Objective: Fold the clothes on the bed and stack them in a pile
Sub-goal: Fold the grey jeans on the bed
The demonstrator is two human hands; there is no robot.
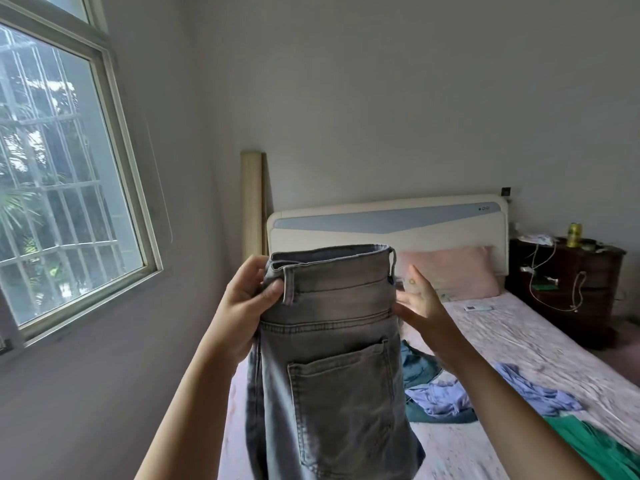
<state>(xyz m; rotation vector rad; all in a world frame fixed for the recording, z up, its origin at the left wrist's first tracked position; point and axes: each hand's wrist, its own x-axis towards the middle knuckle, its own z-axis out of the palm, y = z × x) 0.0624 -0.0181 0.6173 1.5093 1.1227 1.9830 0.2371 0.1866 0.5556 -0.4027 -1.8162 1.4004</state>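
Observation:
A pair of grey jeans hangs in the air in front of me, folded lengthwise, back pocket toward me. My left hand grips the waistband at its left edge, thumb in front. My right hand is at the right edge of the waistband with fingers straight, touching the side of the denim. Behind the jeans on the bed lie a teal garment, a crumpled lavender garment spreading to the right, and a green garment at the lower right.
A pink pillow rests against the headboard, with a white remote near it. A dark nightstand with a yellow can and cables stands at right. A window is on the left wall.

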